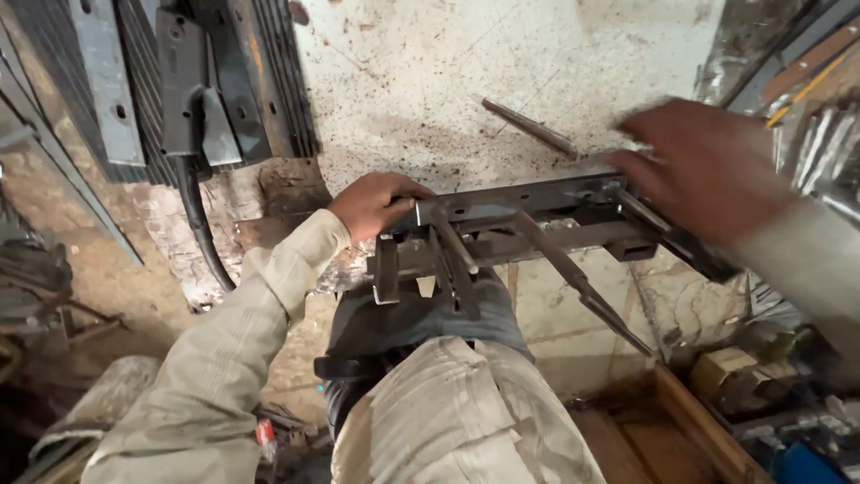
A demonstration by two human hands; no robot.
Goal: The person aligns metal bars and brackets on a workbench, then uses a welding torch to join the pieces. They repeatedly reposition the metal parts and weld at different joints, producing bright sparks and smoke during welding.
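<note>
A grey steel frame assembly of flat bars and thin rods lies across my raised knee, above the stained floor. My left hand grips its left end, fingers curled over the top bar. My right hand, blurred with motion, rests on the right end of the frame, fingers spread across the bar; whether it grips is unclear. Several thin rods hang down from the frame toward the lower right.
A loose metal rod lies on the speckled white slab beyond the frame. Stacked dark metal strips and a black tool with cable sit at upper left. A wooden tray and small boxes are at lower right.
</note>
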